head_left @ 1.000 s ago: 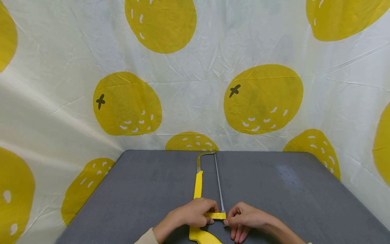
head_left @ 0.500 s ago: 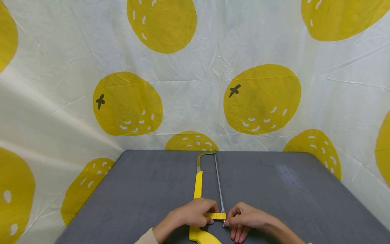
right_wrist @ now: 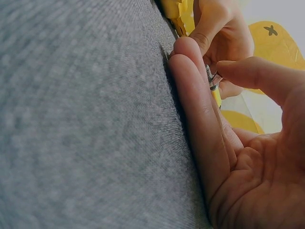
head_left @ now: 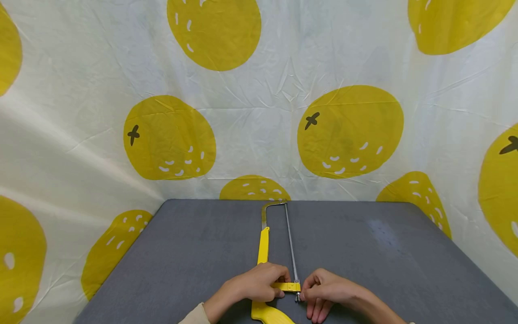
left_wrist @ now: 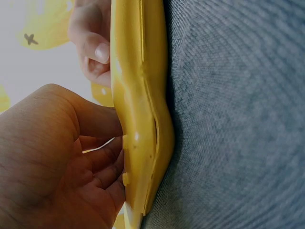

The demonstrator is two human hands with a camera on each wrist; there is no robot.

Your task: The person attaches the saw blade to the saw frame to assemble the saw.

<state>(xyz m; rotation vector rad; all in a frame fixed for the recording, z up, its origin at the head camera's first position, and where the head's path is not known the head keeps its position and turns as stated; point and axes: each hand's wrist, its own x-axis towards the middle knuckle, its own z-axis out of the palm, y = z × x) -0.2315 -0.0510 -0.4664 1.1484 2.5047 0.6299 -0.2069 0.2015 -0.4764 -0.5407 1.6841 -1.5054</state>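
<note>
A hacksaw (head_left: 263,245) with a yellow handle and frame lies on the grey table, its thin blade (head_left: 290,240) running along the right side. My left hand (head_left: 261,282) grips the yellow crosspiece at the near end of the frame, thumb on the near side and fingers beyond it. Just past the crosspiece sits a small metal wing nut (right_wrist: 216,80) on a threaded end. My right hand (head_left: 329,289) pinches this nut between thumb and forefinger, while its other fingers rest along the cloth surface. The handle's grip runs off the lower edge of the head view.
The grey cloth-covered table (head_left: 202,243) spreads out on both sides of the saw, with a pale smudge at the right. A white curtain (head_left: 251,139) printed with yellow fruit hangs behind and beside it.
The wing nut has turned slightly under my right fingertips, and its wings show at a different angle. Left hand and hacksaw stay where they were.
</note>
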